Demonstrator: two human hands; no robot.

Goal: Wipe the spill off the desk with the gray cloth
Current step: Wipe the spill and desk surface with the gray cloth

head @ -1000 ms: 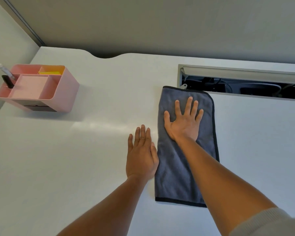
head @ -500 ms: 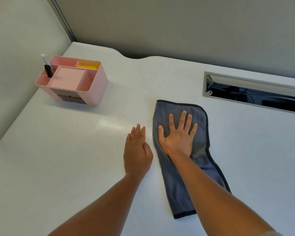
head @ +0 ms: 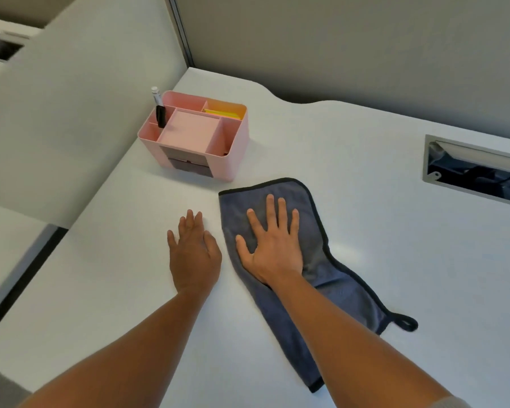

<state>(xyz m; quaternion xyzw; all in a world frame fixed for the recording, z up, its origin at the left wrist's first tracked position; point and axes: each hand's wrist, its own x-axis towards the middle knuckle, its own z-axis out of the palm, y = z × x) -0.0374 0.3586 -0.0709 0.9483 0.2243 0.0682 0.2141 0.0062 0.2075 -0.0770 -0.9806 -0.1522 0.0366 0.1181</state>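
The gray cloth (head: 315, 254) lies flat on the tabletop (head: 409, 260), just right of the pink organizer (head: 218, 160); the right hand (head: 273, 248) presses it with fingers (head: 273, 213) spread, gripping nothing. The left hand (head: 193, 251) rests flat beside it, empty. Wiping appears underway; no spill is discernible, so the next stroke needs steady downward pressure.

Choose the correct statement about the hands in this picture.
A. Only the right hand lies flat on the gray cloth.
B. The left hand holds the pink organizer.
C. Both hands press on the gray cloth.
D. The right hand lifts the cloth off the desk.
A: the right hand lies spread on the gray cloth, while the left hand rests on the bare desk beside it.
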